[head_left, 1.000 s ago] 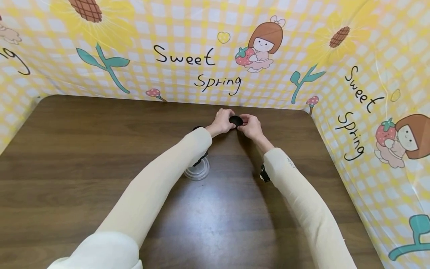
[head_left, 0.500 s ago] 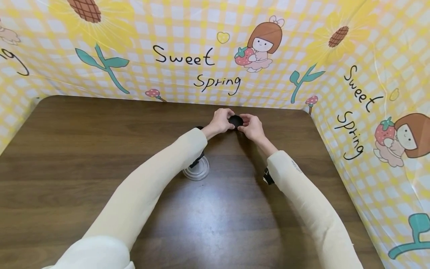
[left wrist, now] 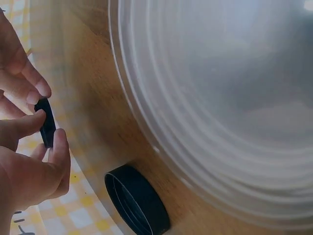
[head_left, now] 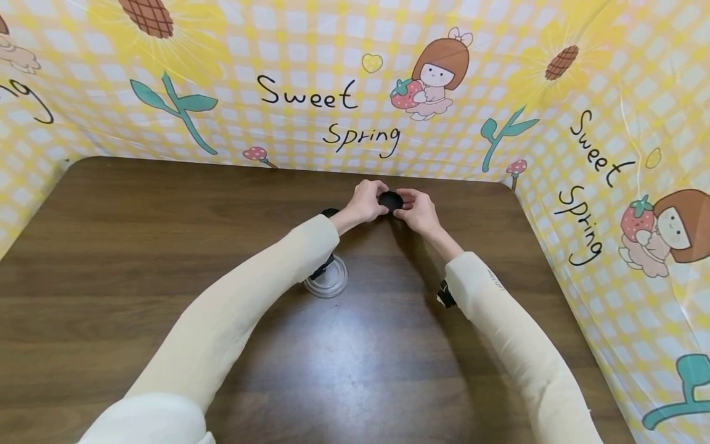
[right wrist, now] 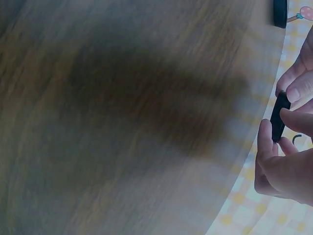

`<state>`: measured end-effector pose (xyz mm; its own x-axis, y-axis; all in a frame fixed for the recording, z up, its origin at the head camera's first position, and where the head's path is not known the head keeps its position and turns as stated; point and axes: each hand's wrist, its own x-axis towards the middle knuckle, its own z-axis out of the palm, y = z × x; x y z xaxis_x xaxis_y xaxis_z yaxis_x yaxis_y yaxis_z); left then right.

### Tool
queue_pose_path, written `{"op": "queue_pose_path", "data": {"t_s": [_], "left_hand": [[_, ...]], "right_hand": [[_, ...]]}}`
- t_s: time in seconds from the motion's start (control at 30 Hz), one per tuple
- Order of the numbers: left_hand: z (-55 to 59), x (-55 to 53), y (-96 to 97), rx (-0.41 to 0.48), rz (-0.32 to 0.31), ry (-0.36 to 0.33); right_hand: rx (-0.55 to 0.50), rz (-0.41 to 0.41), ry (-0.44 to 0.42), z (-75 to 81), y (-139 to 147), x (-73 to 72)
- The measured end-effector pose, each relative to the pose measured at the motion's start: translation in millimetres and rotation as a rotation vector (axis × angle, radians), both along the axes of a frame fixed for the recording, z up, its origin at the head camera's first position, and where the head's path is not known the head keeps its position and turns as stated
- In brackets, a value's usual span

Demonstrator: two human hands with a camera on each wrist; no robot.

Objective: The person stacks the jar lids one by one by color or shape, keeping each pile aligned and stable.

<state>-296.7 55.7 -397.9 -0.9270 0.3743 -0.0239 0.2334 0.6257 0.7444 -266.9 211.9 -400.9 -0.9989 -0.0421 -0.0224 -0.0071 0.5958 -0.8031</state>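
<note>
A small black disc (head_left: 391, 202) is held between both hands near the table's back edge, its dark round face toward the head camera. My left hand (head_left: 366, 201) pinches its left edge with thumb and fingers. On the opposite edge, my right hand (head_left: 417, 209) grips it the same way. Both wrist views show the disc (left wrist: 46, 122) edge-on as a thin slab, with fingertips around its rim. Near my left wrist stands a clear round container (head_left: 333, 283) with ringed edges, partly hidden by the sleeve. A black hollow lid (left wrist: 137, 200) lies on the table beyond that container.
The brown wooden table (head_left: 138, 259) meets a yellow checked cloth (head_left: 310, 142) along its back and sides. In the left wrist view the clear container fills much of the picture. The black lid sits left of my left wrist.
Both forearms have spread slightly outward, the left to the left and the right to the right. The disc stays in nearly the same place between the hands.
</note>
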Motion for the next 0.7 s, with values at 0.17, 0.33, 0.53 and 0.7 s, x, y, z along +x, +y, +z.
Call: {"op": "queue_pose_path", "data": {"t_s": [0.17,0.33,0.53,0.7], "left_hand": [[3.8,6.0,-8.7,0.016,-0.001,-0.002],[9.1,9.9,-16.1,0.031,-0.003,0.008],[11.2,12.4,-23.2,0.023,0.017,0.025],[10.0,15.2,-30.3,0.04,0.021,-0.002]], "right_hand": [[0.014,0.022,-0.015,5.6,-6.9,6.6],[0.003,0.037,-0.008,10.4,-13.5,10.4],[-0.012,0.047,-0.011,11.7,-20.6,12.1],[-0.043,0.055,-0.012,10.4,-25.8,14.4]]}}
